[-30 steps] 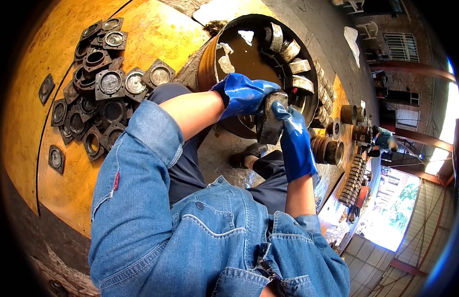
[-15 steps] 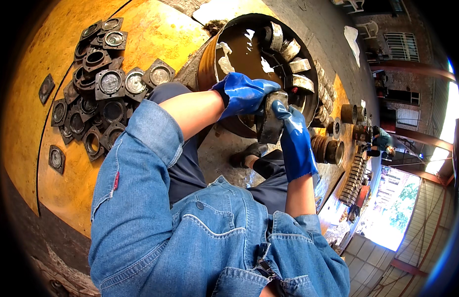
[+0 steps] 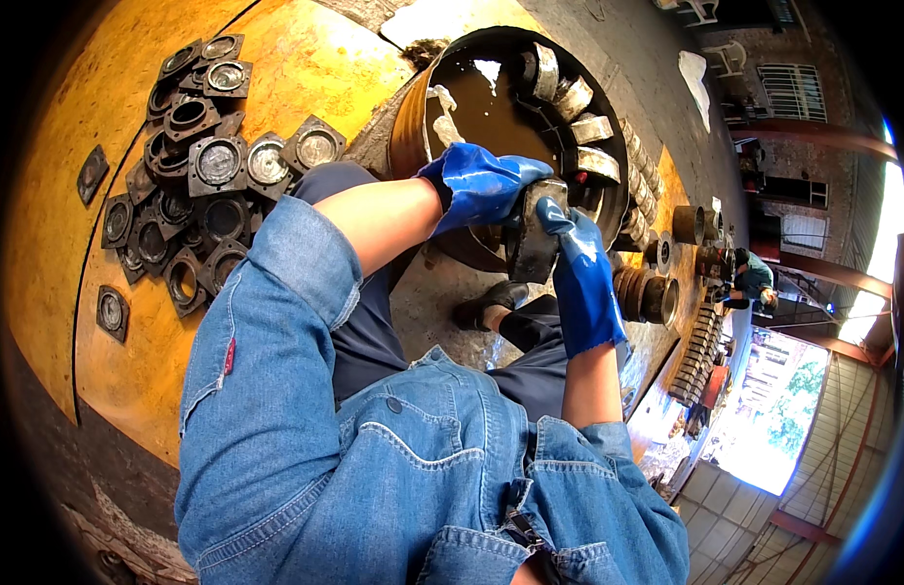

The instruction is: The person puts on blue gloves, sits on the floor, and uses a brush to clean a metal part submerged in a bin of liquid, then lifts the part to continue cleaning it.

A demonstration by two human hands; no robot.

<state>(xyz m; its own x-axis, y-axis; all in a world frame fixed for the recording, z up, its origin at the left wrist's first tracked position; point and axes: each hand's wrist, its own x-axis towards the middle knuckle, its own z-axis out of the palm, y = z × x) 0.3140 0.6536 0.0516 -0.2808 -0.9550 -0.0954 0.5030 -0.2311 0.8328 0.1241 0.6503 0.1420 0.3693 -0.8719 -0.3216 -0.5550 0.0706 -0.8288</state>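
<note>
My left hand [image 3: 491, 182], in a blue rubber glove, is closed on the far left side of a dark, wet-looking square metal casting [image 3: 536, 239]. On the casting's right side my right hand [image 3: 576, 255], gloved the same, grips it with the thumb laid over its edge. The casting is held on edge, so its flat faces are mostly hidden. It is at the near rim of a large round metal tub [image 3: 409, 132] of murky brown liquid [image 3: 486, 102]. Several block-shaped metal castings [image 3: 591, 129] line the tub's right inner side.
To the left, a heap of square metal flanges with round openings [image 3: 218, 163] lies on yellowish metal plates [image 3: 306, 58]. Ring-shaped parts [image 3: 656, 298] and a long row of castings [image 3: 695, 356] stand on the right. Farther back, another person [image 3: 754, 278] bends over parts.
Both hands and the casting stay practically in place. Bright reflections on the liquid have shifted, and the person in the background has moved slightly.
</note>
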